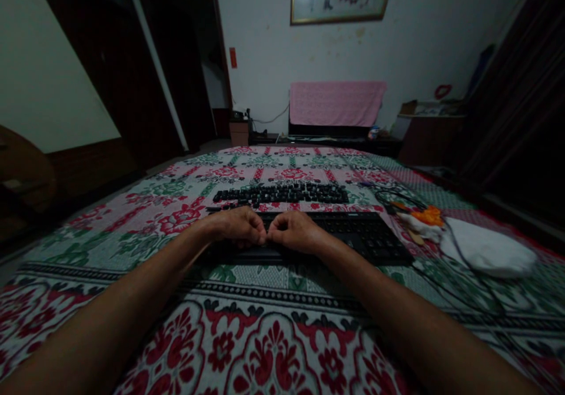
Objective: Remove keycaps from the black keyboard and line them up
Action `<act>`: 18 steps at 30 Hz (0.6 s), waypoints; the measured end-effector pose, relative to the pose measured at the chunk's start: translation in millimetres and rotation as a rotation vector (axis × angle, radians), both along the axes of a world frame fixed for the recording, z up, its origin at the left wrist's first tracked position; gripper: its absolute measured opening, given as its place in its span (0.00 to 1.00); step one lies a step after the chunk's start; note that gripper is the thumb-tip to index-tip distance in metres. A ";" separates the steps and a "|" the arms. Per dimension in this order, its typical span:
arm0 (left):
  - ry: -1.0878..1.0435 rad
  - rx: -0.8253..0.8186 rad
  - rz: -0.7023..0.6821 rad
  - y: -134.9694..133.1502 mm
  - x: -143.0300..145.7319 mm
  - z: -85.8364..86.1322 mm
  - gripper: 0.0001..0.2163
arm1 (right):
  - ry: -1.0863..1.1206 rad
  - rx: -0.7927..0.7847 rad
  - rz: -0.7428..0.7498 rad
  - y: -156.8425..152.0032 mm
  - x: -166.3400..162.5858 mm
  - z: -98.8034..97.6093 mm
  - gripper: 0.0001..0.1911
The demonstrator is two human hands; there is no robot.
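Note:
A black computer keyboard (pixel 371 239) lies flat on the patterned cloth in front of me. Over its left half, my left hand (pixel 242 225) is closed in a pinch, thumb and fingertips together. My right hand (pixel 295 230) pinches just to the right of it, and the fingertips of both hands nearly meet. Whatever lies between those fingertips is too small and dark to make out. Loose black keycaps (pixel 282 193) spread in a long band just beyond the keyboard. My hands cover part of the keyboard's left side.
To the right on the floral cloth (pixel 273 348) are a white bundle (pixel 488 248), an orange item (pixel 427 215) and dark cables (pixel 468 265). At the far wall stands a low unit, with a pink cloth (pixel 338 103) draped above it. A framed picture hangs higher up.

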State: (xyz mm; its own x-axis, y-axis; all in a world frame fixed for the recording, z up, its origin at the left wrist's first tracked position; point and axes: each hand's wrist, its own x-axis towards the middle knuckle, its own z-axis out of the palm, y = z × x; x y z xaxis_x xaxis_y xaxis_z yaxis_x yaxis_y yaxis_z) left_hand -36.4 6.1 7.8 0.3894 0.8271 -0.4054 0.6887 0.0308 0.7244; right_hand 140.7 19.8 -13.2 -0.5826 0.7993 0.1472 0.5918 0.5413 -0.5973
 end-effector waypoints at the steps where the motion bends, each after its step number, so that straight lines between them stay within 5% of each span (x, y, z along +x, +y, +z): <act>1: -0.009 0.003 0.004 0.1 -2.2 1.4 0.13 | 0.039 0.048 -0.011 1.1 1.4 -2.0 0.09; 5: -0.019 0.094 0.114 4.5 -15.5 7.2 0.15 | 0.131 0.287 -0.067 4.0 5.0 -10.0 0.09; 10: 0.136 0.510 0.353 23.0 -30.8 1.9 0.16 | 0.023 0.327 -0.073 5.3 4.2 -14.4 0.09; 13: 0.311 0.673 0.294 37.1 -30.6 -5.0 0.14 | -0.024 0.327 -0.096 5.4 3.4 -15.7 0.10; 18: 0.592 0.704 0.244 53.6 -19.9 -8.6 0.15 | -0.063 0.338 -0.123 3.7 2.9 -16.4 0.10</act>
